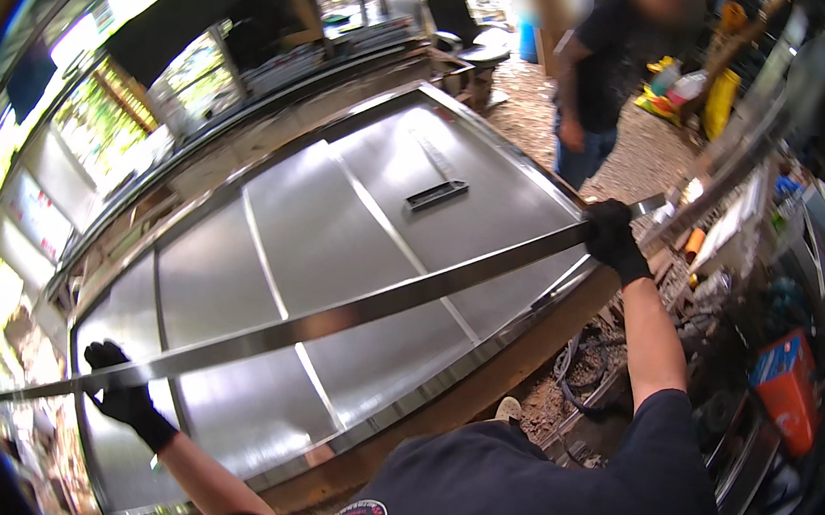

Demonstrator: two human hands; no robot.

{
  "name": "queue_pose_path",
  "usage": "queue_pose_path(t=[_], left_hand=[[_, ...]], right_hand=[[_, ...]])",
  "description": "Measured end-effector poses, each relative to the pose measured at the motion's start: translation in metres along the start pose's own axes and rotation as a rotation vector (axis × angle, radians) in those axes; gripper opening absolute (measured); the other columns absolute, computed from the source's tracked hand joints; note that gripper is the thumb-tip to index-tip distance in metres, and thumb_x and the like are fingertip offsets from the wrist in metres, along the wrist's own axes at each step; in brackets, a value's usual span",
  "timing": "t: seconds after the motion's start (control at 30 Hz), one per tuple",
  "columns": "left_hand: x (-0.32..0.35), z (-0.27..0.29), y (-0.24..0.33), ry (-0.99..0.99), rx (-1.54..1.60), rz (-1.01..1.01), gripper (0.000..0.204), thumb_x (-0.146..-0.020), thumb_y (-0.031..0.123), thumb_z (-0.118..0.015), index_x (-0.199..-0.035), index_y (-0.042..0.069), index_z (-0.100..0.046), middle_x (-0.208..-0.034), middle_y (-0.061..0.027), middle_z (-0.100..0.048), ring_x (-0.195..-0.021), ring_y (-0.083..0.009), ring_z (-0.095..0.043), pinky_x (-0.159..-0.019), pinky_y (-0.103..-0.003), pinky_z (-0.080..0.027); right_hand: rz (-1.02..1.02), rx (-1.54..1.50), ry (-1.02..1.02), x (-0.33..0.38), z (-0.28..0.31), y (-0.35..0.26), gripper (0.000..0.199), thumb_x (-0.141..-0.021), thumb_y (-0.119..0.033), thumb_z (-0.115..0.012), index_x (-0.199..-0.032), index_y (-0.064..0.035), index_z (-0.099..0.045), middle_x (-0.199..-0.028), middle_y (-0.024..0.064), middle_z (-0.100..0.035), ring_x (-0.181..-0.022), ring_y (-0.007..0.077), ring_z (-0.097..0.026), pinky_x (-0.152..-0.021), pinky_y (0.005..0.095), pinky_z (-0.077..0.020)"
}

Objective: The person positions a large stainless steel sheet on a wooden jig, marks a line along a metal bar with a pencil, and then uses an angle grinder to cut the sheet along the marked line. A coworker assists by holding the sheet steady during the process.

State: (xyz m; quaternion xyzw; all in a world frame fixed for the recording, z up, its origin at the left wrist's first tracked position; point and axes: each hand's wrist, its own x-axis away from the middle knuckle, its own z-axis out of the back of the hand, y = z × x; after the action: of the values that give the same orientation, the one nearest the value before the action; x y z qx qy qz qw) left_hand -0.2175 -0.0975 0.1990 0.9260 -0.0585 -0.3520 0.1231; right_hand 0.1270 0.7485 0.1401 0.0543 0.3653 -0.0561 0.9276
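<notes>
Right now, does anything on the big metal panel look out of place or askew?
Nothing looks damaged. The long metal strip lies diagonally across the steel panel, crossing its seams at a slant, but both gloved hands, left and right, hold its ends. A small dark square tool rests loose on the panel.

This is a metal fabrication workshop, partly open to the outdoors. A large stainless steel sheet panel (333,249) lies across a work surface, a gravel floor (634,160) runs beyond it, and cluttered shelves of tools and supplies (783,276) line the right side.
</notes>
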Motion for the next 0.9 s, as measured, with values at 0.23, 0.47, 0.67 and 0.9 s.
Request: queue_pose_path(t=[0.23,0.47,0.67,0.9], left_hand=[[-0.039,-0.015,0.021,0.051,-0.189,-0.118,0.034,-0.104,0.018,-0.042,-0.071,0.021,-0.038,-0.065,0.0062,-0.036,-0.064,-0.0108,-0.04,-0.073,-0.031,-0.041],[-0.107,-0.12,-0.069,0.251,-0.16,-0.353,0.022,-0.087,0.028,-0.057,-0.07,0.017,-0.046,-0.07,-0.0012,-0.048,-0.066,-0.0236,-0.049,-0.076,-0.044,-0.048],[-0.147,-0.174,-0.091,0.368,-0.373,-0.448,0.021,-0.078,0.03,-0.062,-0.067,0.016,-0.052,-0.063,-0.0021,-0.051,-0.061,-0.0264,-0.054,-0.071,-0.048,-0.049],[-0.226,-0.193,-0.11,0.336,-0.482,-0.658,0.025,-0.085,0.031,-0.056,-0.074,0.009,-0.056,-0.067,-0.0098,-0.058,-0.062,-0.0298,-0.062,-0.068,-0.048,-0.057]], right_hand=[[-0.219,0.221,-0.325,-0.067,-0.059,0.015,0.119,-0.072,-0.033,-0.074,-0.169,-0.0121,-0.009,-0.173,0.0295,-0.007,-0.159,0.0467,-0.011,-0.129,0.0529,-0.0148],[0.039,-0.032,-0.028,-0.113,0.011,-0.006,0.11,-0.073,-0.02,-0.078,-0.168,-0.0181,-0.022,-0.17,0.0309,-0.012,-0.159,0.0488,-0.013,-0.126,0.0563,-0.0217],[-0.01,0.057,-0.047,-0.113,0.074,-0.009,0.108,-0.075,-0.011,-0.083,-0.167,-0.0193,-0.027,-0.171,0.0277,-0.014,-0.159,0.0455,-0.014,-0.127,0.0538,-0.0225],[-0.001,0.07,-0.017,-0.086,0.155,-0.004,0.1,-0.077,-0.013,-0.082,-0.165,-0.0188,-0.035,-0.171,0.0276,-0.011,-0.157,0.0457,-0.022,-0.125,0.0532,-0.028]])
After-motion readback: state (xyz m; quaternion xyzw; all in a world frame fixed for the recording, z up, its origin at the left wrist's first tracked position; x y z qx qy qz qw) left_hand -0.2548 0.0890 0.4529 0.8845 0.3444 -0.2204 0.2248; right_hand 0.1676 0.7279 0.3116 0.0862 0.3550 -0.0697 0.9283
